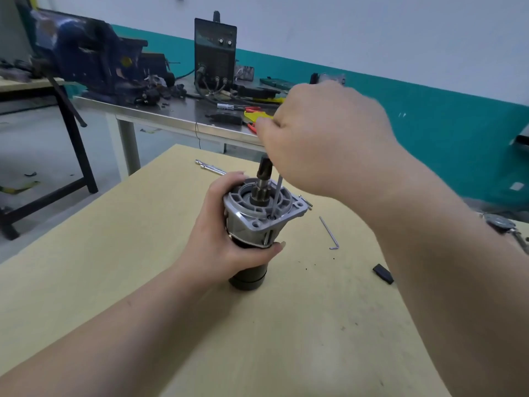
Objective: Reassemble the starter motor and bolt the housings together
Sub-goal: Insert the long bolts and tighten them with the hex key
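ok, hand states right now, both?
Left hand: gripping the starter motor upright.
Right hand: curled round a hex key set in a housing bolt.

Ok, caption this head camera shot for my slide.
Left hand steadies upright starter motor; right hand drives hex key into housing bolt.

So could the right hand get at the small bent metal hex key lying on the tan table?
Probably yes: the bent hex key lies uncovered beside the right hand, but that hand already grips a straight tool.
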Demonstrator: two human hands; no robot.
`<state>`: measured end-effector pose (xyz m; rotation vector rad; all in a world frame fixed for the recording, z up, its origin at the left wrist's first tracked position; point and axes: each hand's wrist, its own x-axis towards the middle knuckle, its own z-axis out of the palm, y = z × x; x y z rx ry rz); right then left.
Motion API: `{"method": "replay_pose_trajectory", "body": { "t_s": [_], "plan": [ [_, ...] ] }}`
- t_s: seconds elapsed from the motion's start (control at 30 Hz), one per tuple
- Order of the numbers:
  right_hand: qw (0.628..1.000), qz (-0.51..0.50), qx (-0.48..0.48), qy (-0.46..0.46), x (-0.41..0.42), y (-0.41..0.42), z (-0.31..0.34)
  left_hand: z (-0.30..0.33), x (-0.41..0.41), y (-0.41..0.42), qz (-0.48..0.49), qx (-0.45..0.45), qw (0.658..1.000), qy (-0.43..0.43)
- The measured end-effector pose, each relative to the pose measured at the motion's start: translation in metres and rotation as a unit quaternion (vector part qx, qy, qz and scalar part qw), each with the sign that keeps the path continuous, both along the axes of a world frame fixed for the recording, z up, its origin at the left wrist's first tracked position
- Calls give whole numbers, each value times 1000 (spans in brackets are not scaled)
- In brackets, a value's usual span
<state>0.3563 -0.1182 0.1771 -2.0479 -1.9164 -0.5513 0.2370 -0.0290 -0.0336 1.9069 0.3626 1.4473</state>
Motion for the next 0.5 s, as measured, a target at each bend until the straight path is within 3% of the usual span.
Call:
{"method": "replay_pose_trajectory", "body": {
  "t_s": [0.07, 0.17, 0.3, 0.5],
  "plan": [
    [989, 10, -35, 140, 3, 4, -1, 0, 0, 0, 5, 3, 1000, 8],
    [966, 60, -36, 248, 7, 4, -10, 3, 0, 1, -6, -2, 1000, 19],
    [895, 121, -5, 428, 14, 0, -21, 2, 1, 2, -10, 12, 1000, 23],
    [847, 86, 53, 522, 12, 2, -36, -1, 2, 2, -3, 0, 1000, 25]
  ]
}}
